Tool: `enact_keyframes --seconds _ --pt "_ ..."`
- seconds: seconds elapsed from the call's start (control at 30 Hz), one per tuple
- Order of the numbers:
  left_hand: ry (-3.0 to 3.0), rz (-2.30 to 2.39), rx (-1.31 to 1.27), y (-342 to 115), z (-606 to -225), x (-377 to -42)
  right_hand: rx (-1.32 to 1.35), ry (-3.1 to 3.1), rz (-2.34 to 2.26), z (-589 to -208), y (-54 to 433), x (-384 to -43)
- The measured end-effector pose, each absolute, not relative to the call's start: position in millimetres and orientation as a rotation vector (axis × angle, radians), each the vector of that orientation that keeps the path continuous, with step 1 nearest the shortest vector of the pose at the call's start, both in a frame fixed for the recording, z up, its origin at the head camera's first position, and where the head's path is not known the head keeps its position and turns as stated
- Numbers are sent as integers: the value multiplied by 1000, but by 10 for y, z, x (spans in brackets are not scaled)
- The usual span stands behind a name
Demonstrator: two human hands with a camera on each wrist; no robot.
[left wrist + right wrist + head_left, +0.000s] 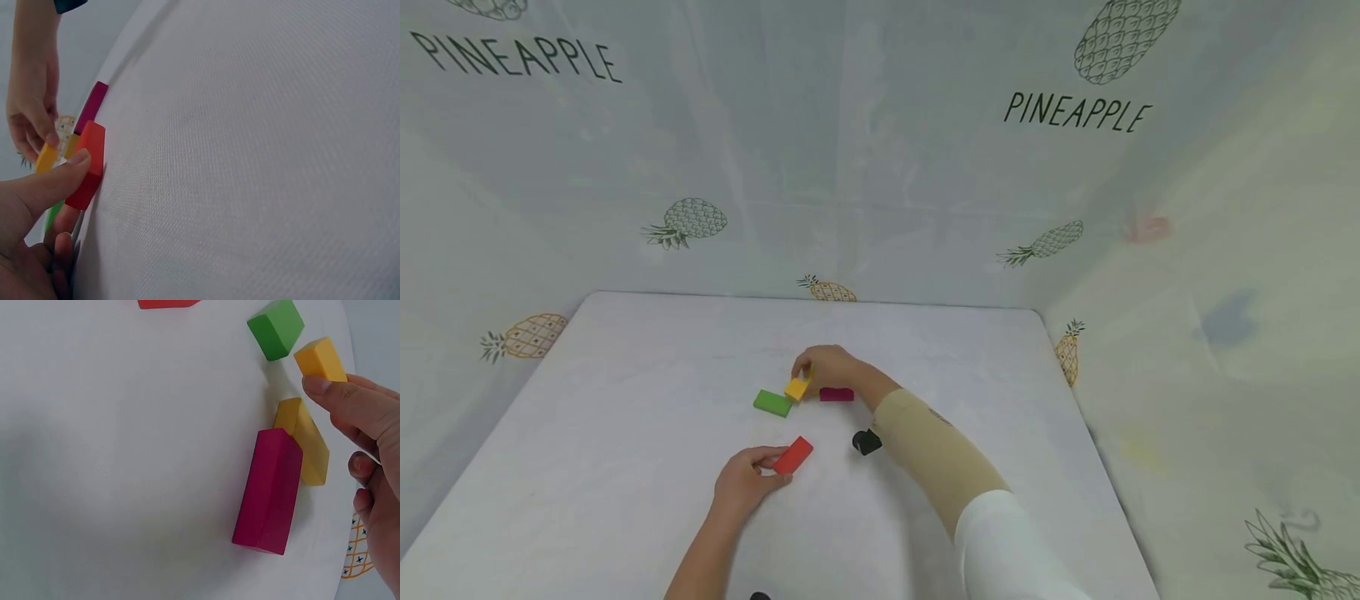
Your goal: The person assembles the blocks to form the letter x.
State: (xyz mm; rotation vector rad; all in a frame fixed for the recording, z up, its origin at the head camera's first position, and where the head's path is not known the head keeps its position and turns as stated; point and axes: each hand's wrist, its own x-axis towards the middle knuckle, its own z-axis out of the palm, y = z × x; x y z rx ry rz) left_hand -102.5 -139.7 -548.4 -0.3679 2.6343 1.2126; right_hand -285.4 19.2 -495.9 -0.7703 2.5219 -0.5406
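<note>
My left hand point(748, 483) pinches a red rectangular block point(793, 456) between thumb and fingers; the left wrist view shows the thumb pressed on its face. Farther out, my right hand point(826, 367) holds a yellow block point(322, 359) by thumb and fingertips, raised over the table. Just beyond that block lies a green block point(276, 330). Under the right hand, a second yellow block point(303, 440) lies against a magenta block point(269, 490). In the head view the right hand largely hides this second yellow block.
A white-covered table point(647, 417) carries the blocks, with its far edge below a pineapple-print cloth point(850, 150). Beside the right forearm is a small black object point(867, 442). A beige and white sleeve point(940, 458) crosses the table's right half.
</note>
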Motion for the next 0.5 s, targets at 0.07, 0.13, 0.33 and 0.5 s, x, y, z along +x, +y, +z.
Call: enact_keyframes --seconds 0.07,0.13,0.33,0.5 --pt "2637 1210 -366 -1395 -5487 -1029 -783 2522 -534 -4952 221 -2828" --pt "2634 1213 -367 -1395 -5486 -1030 -800 2520 -527 -4953 253 -2800" --pt "2625 1212 -383 -1394 -5496 -1012 -864 2509 -516 -4956 318 -2723" --pt "2636 1217 -381 -1392 -5484 -1020 -878 2510 -529 -4914 354 -2665"
